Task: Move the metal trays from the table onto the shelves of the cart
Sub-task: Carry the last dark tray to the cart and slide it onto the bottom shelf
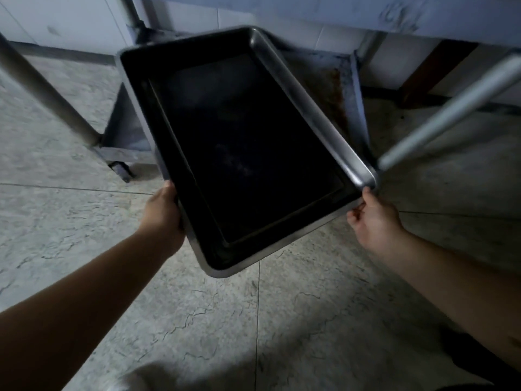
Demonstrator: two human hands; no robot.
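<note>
While you carry the metal tray [248, 153] out in front of you, both of your hands are closed on its near end: your left hand [165, 214] is wrapped around the long edge at about 9 o'clock, and your right hand [372, 218] pinches the near corner rim at about 3 o'clock. The tray hangs in the air, skewed, its far end pointing to 11 o'clock over the cart's bottom shelf [324, 80]. Your grip sits entirely at the near end, so the far end could dip and knock the shelf lip. The right-hand hold looks thin, mostly fingertips on a smooth rim, and could slip. Watch the cart upright [451, 111] at 2 o'clock; the tray's right corner is just beside it and may snag as you push forward. Square the tray up first.
</note>
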